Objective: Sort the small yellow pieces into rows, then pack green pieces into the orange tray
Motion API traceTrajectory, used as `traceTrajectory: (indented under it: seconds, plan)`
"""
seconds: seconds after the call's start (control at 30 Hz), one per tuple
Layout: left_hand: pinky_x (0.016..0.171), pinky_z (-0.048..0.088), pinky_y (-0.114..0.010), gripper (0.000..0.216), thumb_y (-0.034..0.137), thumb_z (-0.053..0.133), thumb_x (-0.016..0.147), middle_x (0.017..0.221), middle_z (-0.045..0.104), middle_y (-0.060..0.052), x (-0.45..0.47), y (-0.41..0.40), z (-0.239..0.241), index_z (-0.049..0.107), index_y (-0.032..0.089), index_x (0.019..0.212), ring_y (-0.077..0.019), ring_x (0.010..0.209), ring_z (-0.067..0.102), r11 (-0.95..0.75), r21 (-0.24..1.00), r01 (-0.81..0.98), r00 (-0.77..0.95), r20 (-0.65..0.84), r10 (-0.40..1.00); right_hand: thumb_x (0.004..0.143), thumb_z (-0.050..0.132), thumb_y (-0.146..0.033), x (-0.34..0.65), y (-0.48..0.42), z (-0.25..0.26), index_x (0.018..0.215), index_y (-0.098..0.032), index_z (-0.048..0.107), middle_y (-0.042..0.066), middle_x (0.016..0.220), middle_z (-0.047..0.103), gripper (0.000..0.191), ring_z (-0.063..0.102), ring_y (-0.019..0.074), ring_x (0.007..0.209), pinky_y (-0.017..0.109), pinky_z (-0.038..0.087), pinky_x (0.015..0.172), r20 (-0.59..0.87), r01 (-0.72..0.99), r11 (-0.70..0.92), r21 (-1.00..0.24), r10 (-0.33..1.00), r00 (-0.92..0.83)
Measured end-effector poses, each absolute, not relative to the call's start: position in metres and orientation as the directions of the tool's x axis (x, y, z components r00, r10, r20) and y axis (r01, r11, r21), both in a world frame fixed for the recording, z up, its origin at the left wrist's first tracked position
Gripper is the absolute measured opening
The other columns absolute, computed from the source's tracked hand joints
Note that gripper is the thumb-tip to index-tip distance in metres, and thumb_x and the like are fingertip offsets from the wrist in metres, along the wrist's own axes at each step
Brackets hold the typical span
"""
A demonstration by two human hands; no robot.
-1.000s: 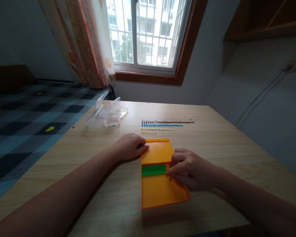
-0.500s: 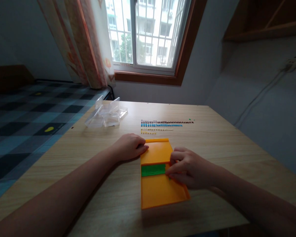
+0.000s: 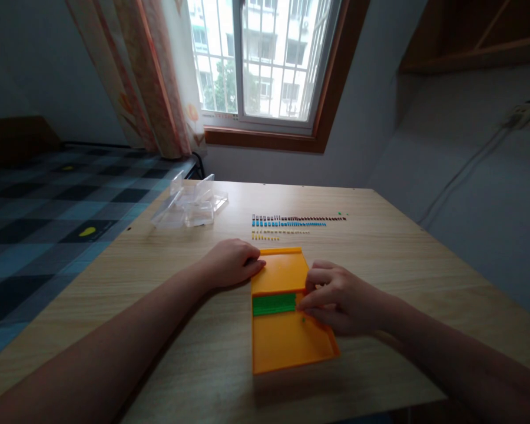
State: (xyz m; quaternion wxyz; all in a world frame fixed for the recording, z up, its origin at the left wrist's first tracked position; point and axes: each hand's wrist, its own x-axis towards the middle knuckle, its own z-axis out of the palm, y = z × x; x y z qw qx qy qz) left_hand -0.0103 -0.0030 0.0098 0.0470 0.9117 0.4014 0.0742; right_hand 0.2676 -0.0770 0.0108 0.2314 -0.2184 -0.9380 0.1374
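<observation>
An orange plastic tray [image 3: 287,344] with a raised middle ledge lies on the table in front of me. Green pieces [image 3: 274,304] sit packed side by side in the slot across its middle. My left hand [image 3: 234,263] grips the tray's upper left edge, fingers curled and thumb on the rim. At the right end of the green row, my right hand [image 3: 329,297] has its thumb and forefinger pinched together. Whatever is between those fingertips is too small to make out. A tiny green bit [image 3: 304,320] shows on the tray just below them.
Rows of tiny dark pieces [image 3: 300,218], blue pieces [image 3: 287,224] and yellow pieces [image 3: 265,238] line the table beyond the tray. Two green specks [image 3: 340,213] lie at the rows' far right. Clear plastic boxes [image 3: 189,209] stand at the back left. A bed [image 3: 70,224] adjoins the table's left side.
My right hand has shifted very slightly at the end of the green row, and the tiny green bit beneath its fingertips shows more plainly. My left hand keeps its hold on the tray.
</observation>
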Motion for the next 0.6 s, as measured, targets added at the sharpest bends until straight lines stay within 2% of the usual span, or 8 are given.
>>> traceTrajectory:
  seconds: [0.6]
  plan:
    - [0.058, 0.03, -0.029, 0.04, 0.042, 0.05, 0.094, 0.067, 0.066, -0.005, -0.009, -0.0046, 0.012, 0.061, 0.019, 0.064, -0.0167, 0.062, 0.054, -0.679, 0.114, 0.725, 0.673, 0.095, 0.734, 0.096, 0.056, -0.03, 0.2645, -0.079, 0.0081, 0.092, -0.024, 0.078, 0.005, 0.081, 0.061, 0.023, 0.051, 0.0183, 0.077, 0.035, 0.04, 0.074, 0.282, 0.372, 0.848, -0.376, 0.488, -0.826]
